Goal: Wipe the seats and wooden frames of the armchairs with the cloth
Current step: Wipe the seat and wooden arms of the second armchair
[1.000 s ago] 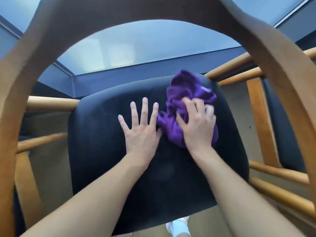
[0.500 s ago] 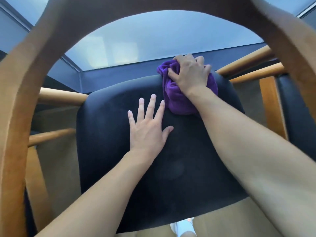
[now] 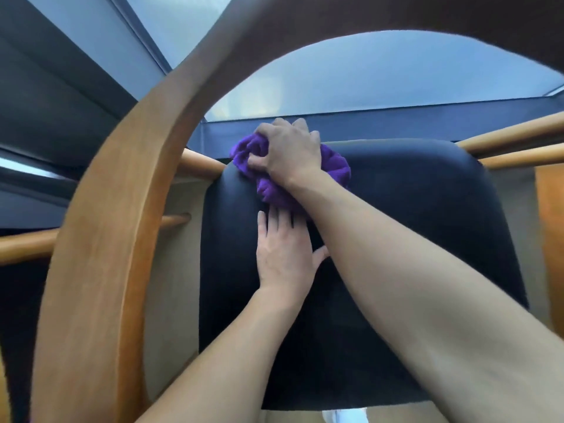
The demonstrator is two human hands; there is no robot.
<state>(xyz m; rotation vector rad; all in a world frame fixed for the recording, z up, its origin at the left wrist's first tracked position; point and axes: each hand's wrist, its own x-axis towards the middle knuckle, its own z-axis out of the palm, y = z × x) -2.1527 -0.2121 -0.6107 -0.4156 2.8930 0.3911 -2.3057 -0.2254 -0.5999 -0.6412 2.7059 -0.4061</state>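
A black padded armchair seat [image 3: 427,239] fills the middle of the view, seen through the curved wooden frame [image 3: 100,254] of the chair. My right hand [image 3: 287,151] grips a bunched purple cloth [image 3: 335,169] at the seat's far left corner, its fingers curled over the far edge. Flat on the seat, just below the cloth, lies my left hand [image 3: 283,257] with straight fingers. My right forearm crosses over its thumb side.
Round wooden rails [image 3: 518,132] run off the seat's far corners to both sides. A second dark seat and wooden upright [image 3: 549,239] stand at the right. Pale floor shows under the seat, and a window [image 3: 366,77] lies beyond.
My right hand has carried the cloth from the seat's middle to its far edge, then leftward to the far left corner. The left hand stays flat on the seat. The view has shifted.
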